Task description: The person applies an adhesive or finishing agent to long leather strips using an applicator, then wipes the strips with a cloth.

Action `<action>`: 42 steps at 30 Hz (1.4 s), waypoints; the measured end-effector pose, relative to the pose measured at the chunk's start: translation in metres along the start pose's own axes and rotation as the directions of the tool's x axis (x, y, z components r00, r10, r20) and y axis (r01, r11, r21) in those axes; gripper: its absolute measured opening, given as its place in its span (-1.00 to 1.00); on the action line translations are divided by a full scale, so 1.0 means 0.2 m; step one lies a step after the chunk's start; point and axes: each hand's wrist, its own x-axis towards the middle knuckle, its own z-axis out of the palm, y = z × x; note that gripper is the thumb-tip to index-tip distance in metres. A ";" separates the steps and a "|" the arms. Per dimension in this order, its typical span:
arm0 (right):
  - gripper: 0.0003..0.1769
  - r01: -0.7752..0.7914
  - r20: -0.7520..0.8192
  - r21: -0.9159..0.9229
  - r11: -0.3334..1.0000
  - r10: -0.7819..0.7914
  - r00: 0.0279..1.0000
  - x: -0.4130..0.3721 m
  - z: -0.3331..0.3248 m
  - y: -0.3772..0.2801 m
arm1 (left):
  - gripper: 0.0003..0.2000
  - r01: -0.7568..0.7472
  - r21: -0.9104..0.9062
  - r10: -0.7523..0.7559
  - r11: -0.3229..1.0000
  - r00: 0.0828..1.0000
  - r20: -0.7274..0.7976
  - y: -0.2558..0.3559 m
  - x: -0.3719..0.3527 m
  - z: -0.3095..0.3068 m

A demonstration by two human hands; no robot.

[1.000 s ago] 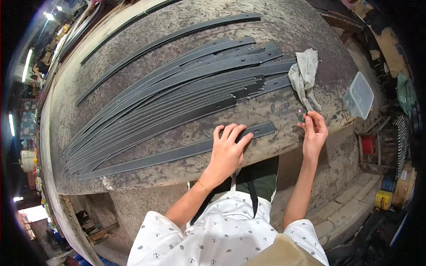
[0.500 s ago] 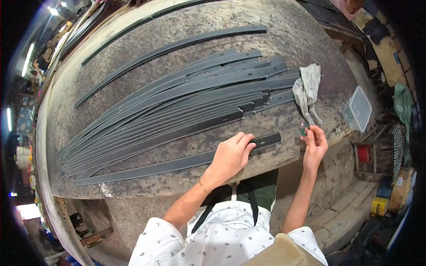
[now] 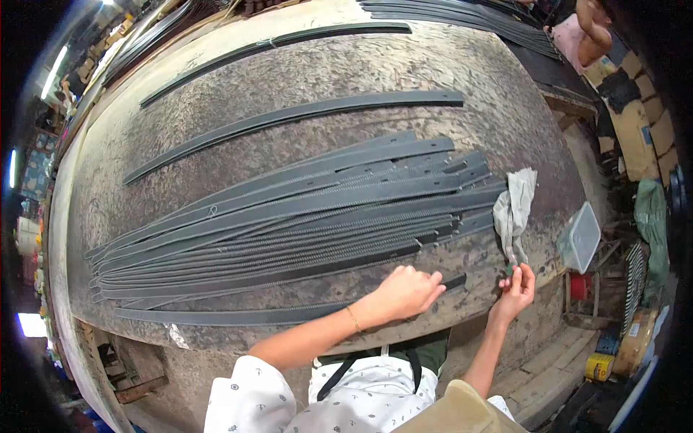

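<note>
The left hand (image 3: pixel 406 291) is pressing close-set fingers on the strip (image 3: pixel 238 316) along the table's (image 3: pixel 303 65) near edge, where easing off is probably risking it sliding over. The right hand (image 3: pixel 516 289) is pinching a small green piece (image 3: pixel 510 270) by the near right corner.

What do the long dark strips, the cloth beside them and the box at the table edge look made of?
Strips: dark grey and matte, probably leather or a synthetic like it; stitch-like ridges and slots near the ends suggest so.
Cloth: soft woven fabric, pale, crumpled, stained.
Box: translucent plastic, smooth, rigid-looking.
</note>
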 end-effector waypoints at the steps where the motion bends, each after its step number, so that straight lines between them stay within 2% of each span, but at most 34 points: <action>1: -0.86 -0.003 -0.056 -0.013 1.000 0.003 0.998 0.00 0.01 0.00 | -0.69 0.003 -0.050 -0.003 0.999 1.000 0.002 -0.02 0.00 0.00; 2: -0.86 0.016 -0.086 -0.042 0.999 -0.020 0.996 -0.02 0.03 0.00 | -0.70 -0.017 -0.073 0.018 0.997 1.000 0.010 -0.04 0.00 0.00; 5: -0.84 0.105 -0.147 -0.117 0.988 -0.121 0.982 -0.04 0.02 0.03 | -0.72 -0.027 -0.421 -0.034 0.907 0.990 -0.137 -0.09 0.01 -0.01; 6: -0.84 0.116 -0.160 -0.149 0.982 -0.139 0.977 -0.04 0.02 0.03 | -0.72 -0.010 -0.509 -0.067 0.861 0.989 -0.134 -0.10 0.01 -0.01; 9: -0.86 0.151 -0.174 -0.233 0.961 -0.194 0.965 -0.05 0.02 0.05 | -0.74 0.037 -0.512 -0.079 0.858 0.995 -0.061 -0.09 0.01 -0.03; 11: -0.86 0.144 -0.196 -0.242 0.959 -0.194 0.961 -0.04 0.02 0.04 | -0.73 0.005 -0.536 -0.078 0.844 0.991 -0.112 -0.10 0.00 -0.02; 13: -0.88 0.138 -0.202 -0.230 0.963 -0.186 0.962 -0.04 0.01 0.05 | -0.71 0.012 -0.584 -0.080 0.812 0.993 -0.092 -0.10 0.00 -0.03; 21: -0.91 0.162 -0.216 -0.319 0.934 -0.238 0.947 -0.03 0.00 0.05 | -0.72 0.059 -0.591 -0.106 0.805 0.993 -0.045 -0.08 0.00 -0.02; 23: -0.88 0.148 -0.220 -0.333 0.931 -0.229 0.948 -0.02 0.00 0.05 | -0.71 0.061 -0.605 -0.104 0.794 0.994 -0.037 -0.09 0.00 -0.04; 25: -0.81 0.085 -0.319 -0.357 0.930 -0.207 0.925 -0.03 0.05 0.01 | -0.71 0.066 -0.617 -0.107 0.784 0.994 -0.031 -0.08 0.00 -0.05; 27: -0.75 0.085 -0.291 -0.376 0.923 -0.205 0.935 -0.01 0.02 0.03 | -0.70 0.055 -0.629 -0.120 0.775 0.991 -0.062 -0.08 0.01 -0.03; 29: -0.74 0.129 -0.278 -0.367 0.921 -0.241 0.930 -0.01 0.01 0.03 | -0.65 0.069 -0.665 -0.100 0.744 0.995 -0.008 -0.08 0.00 -0.03; 30: -0.74 0.124 -0.283 -0.367 0.922 -0.238 0.929 -0.02 0.01 0.04 | -0.56 -0.015 -0.687 -0.064 0.727 0.994 -0.090 -0.09 -0.02 -0.05; 31: -0.71 0.126 -0.296 -0.335 0.934 -0.231 0.927 0.00 0.01 0.05 | -0.56 -0.009 -0.685 -0.068 0.729 0.994 -0.085 -0.11 -0.02 -0.03; 32: -0.69 0.124 -0.312 -0.310 0.943 -0.224 0.923 0.02 -0.01 0.05 | -0.52 -0.103 -0.619 -0.040 0.779 0.976 -0.212 -0.11 -0.02 0.01; 33: -0.63 0.111 -0.309 -0.365 0.924 -0.233 0.922 0.06 -0.11 0.09 | -0.46 -0.188 -0.548 0.000 0.815 0.946 -0.323 -0.10 -0.05 0.00; 34: -0.54 0.185 -0.110 -0.305 0.934 -0.227 0.968 0.15 -0.35 0.16 | -0.42 -0.084 -0.542 0.015 0.836 0.991 -0.131 -0.10 -0.05 0.01; 35: -0.48 0.085 -0.173 -0.358 0.930 -0.155 0.973 0.11 -0.21 0.09 | -0.38 0.011 -0.538 0.044 0.843 0.995 0.090 -0.11 -0.02 -0.01; 36: -0.45 0.193 -0.137 -0.514 0.836 -0.302 0.943 0.06 -0.15 0.09 | -0.37 0.098 -0.609 -0.021 0.787 0.991 0.133 -0.11 0.01 0.03; 37: -0.47 0.323 0.025 -0.612 0.722 -0.391 0.920 0.03 -0.11 0.08 | -0.37 0.150 -0.598 -0.048 0.787 0.982 0.183 -0.12 0.03 -0.06; 38: -0.50 0.232 -0.091 -0.619 0.750 -0.362 0.928 0.03 -0.07 0.08 | -0.42 0.130 -0.598 -0.101 0.791 0.991 0.083 -0.12 0.03 -0.04; 39: -0.54 0.166 -0.184 -0.565 0.808 -0.320 0.929 -0.02 0.03 0.05 | -0.50 0.208 -0.636 -0.143 0.743 0.978 0.152 -0.12 0.06 -0.08; 41: -0.59 0.109 -0.301 -0.437 0.893 -0.259 0.918 -0.01 0.04 0.05 | -0.69 0.249 -0.745 -0.265 0.619 0.959 0.100 -0.11 0.10 -0.07; 42: -0.64 0.164 -0.284 -0.370 0.915 -0.279 0.917 0.01 -0.01 0.09 | -0.72 0.221 -0.783 -0.263 0.581 0.962 0.076 -0.11 0.10 -0.06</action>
